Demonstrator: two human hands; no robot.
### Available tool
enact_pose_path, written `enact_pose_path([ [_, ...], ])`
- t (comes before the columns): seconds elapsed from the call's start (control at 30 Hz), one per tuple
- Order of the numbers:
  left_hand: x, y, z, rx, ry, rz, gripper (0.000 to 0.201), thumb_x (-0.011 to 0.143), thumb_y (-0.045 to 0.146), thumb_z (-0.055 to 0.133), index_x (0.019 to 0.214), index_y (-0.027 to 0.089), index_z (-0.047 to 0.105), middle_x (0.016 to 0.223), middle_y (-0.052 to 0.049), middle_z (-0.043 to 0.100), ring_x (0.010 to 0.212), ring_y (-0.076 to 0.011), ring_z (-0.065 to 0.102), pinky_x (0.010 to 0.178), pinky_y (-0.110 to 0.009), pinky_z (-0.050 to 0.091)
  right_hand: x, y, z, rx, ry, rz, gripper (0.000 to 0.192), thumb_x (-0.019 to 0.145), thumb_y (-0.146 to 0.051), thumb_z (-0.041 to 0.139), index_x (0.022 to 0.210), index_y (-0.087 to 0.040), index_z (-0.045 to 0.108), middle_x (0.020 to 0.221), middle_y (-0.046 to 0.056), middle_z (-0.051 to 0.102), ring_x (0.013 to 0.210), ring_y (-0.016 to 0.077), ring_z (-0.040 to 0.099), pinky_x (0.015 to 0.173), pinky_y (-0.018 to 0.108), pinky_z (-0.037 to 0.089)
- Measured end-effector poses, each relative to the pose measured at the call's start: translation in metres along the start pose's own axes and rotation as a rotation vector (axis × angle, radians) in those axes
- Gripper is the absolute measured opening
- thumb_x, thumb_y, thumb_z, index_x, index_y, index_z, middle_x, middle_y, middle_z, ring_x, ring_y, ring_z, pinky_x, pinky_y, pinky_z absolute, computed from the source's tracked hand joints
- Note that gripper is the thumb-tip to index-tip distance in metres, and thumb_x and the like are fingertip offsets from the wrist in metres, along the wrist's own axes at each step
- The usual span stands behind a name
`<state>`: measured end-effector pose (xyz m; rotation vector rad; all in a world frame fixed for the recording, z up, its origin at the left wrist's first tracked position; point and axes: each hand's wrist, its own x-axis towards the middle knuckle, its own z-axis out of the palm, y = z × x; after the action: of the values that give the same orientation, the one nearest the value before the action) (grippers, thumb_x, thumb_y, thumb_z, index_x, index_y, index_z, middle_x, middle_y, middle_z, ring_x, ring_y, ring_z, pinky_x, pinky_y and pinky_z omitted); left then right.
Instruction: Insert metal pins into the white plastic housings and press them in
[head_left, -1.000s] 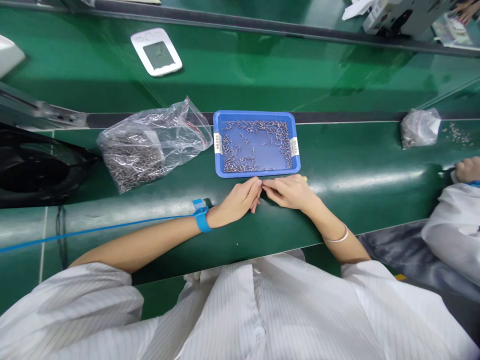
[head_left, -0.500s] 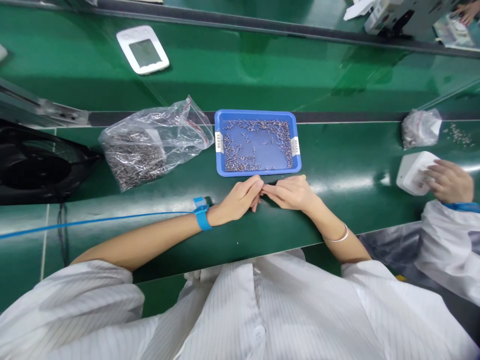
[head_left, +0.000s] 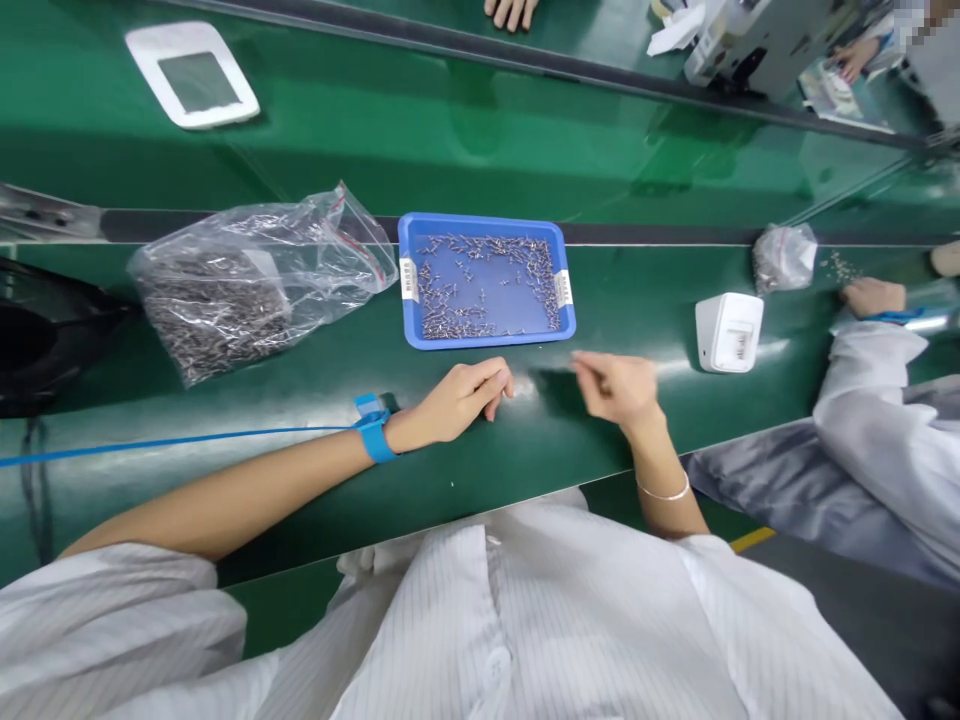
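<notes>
Two white labels sit on the short ends of the blue tray [head_left: 486, 330], their print too small to read, and small metal pins [head_left: 480, 290] lie scattered inside it on the green table [head_left: 645, 290]. Left hand [head_left: 454, 402] rests just in front of the tray, fingers loosely curled; right hand [head_left: 619, 387] hovers nearby, fingertips pinched, on what I cannot tell.

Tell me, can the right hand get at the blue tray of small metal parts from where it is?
Probably yes. The right hand hovers just right of and nearer than the blue tray, apart from it. Only bare green bench lies between them, and the tray's top is open.
</notes>
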<state>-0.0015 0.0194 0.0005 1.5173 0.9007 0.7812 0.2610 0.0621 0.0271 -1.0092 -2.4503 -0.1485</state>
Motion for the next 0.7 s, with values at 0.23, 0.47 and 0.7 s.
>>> enact_pose_path([
  [0.23, -0.001, 0.005, 0.004, 0.092, -0.077, 0.033, 0.028, 0.105, 0.034, 0.033, 0.101, 0.019, 0.057, 0.063, 0.005, 0.057, 0.059, -0.0111, 0.053, 0.064, -0.024, 0.040, -0.088, 0.093, -0.039, -0.471, 0.037, 1.007, 0.041, 0.100, -0.037, 0.030, 0.123, -0.011, 0.052, 0.125, 0.022, 0.065, 0.091, 0.0266, 0.069, 0.074, 0.037, 0.051],
  [0.47, -0.002, 0.006, 0.013, 0.415, -0.074, 0.164, 0.019, 0.102, 0.028, 0.041, 0.115, 0.018, 0.052, 0.082, 0.000, 0.064, 0.076, -0.0161, 0.060, 0.076, -0.032, 0.047, -0.099, 0.073, -0.047, -0.412, -0.176, 1.022, 0.035, 0.097, -0.037, 0.036, 0.119, -0.016, 0.054, 0.109, 0.017, 0.071, 0.080, 0.0269, 0.069, 0.070, 0.037, 0.047],
  [0.7, -0.002, -0.002, 0.024, 0.769, -0.078, 0.372, 0.063, 0.099, 0.049, 0.050, 0.145, 0.007, 0.036, 0.146, -0.022, 0.046, 0.144, -0.0369, 0.034, 0.120, -0.056, 0.027, -0.047, -0.070, -0.045, 0.337, -0.436, 0.810, 0.035, 0.101, -0.043, 0.039, 0.124, -0.020, 0.052, 0.114, 0.013, 0.071, 0.075, 0.0213, 0.070, 0.068, 0.032, 0.049],
])
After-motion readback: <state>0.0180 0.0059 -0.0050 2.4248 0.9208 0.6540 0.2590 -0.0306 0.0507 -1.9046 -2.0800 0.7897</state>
